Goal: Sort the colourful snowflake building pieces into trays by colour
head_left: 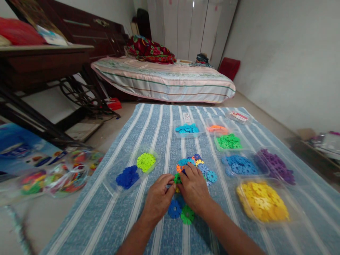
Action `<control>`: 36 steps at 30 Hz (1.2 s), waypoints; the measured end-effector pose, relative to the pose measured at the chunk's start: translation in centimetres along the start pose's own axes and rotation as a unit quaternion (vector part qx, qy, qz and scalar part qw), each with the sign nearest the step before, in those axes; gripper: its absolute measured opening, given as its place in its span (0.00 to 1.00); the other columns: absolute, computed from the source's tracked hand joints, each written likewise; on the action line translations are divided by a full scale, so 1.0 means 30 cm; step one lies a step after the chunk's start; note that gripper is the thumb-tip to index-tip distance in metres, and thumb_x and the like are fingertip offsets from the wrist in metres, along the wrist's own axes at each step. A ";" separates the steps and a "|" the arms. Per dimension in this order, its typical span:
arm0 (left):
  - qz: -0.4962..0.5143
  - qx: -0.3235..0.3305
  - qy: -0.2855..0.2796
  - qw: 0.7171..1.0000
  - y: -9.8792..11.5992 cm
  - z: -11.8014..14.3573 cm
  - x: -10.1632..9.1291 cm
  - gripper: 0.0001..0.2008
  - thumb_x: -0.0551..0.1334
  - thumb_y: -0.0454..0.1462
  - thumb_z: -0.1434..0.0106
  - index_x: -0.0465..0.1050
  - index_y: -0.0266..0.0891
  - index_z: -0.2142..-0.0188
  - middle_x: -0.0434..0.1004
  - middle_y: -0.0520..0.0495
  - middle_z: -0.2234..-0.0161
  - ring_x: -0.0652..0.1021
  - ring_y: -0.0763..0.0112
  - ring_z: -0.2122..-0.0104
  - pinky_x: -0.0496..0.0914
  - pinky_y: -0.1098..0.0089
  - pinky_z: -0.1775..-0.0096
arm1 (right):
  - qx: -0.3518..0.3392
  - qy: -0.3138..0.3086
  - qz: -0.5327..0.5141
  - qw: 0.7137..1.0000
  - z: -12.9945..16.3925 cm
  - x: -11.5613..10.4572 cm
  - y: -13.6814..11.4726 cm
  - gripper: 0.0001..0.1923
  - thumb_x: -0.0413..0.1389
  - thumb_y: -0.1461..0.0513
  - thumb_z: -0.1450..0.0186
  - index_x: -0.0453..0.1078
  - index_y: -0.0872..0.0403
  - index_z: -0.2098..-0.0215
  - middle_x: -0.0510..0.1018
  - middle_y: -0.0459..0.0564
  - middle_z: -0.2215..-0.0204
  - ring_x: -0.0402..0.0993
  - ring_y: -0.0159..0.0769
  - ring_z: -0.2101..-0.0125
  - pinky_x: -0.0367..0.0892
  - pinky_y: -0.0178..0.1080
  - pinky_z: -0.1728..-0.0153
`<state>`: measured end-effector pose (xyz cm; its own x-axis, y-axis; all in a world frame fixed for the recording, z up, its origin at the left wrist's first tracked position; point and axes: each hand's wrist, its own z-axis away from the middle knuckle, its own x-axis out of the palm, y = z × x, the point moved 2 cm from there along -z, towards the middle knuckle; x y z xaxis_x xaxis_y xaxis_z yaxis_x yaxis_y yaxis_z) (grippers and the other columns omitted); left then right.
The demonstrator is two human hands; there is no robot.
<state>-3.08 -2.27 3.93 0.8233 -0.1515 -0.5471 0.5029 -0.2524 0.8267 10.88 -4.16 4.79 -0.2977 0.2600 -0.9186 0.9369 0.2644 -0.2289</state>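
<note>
In the frame's lower middle, a small green disc (177,178) sits right of the left hand (159,196), whose thumb and forefinger pinch its edge; the right hand (195,186), equally near, curls over from the right, its grip hidden.

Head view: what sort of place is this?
Probably a bedroom in a home: there's a bed with a striped cover, red floral bedding heaped on it, and what looks like a tall pale wardrobe behind.
</note>
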 end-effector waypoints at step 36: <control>-0.011 0.017 0.007 1.000 0.019 0.013 0.006 0.10 0.56 0.35 0.42 0.72 0.40 0.61 0.75 0.47 0.60 0.78 0.71 0.65 0.73 0.70 0.62 | -0.025 -0.067 -0.084 0.994 0.240 -0.120 -0.007 0.16 0.63 0.60 0.45 0.72 0.55 0.58 0.69 0.57 0.46 0.54 0.53 0.40 0.57 0.57 0.44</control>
<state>-2.74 -2.82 4.25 0.8162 -0.1325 -0.5623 0.5113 -0.2872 0.8100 13.08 -11.83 5.82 -0.4196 0.0837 -0.9039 0.8648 0.3395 -0.3700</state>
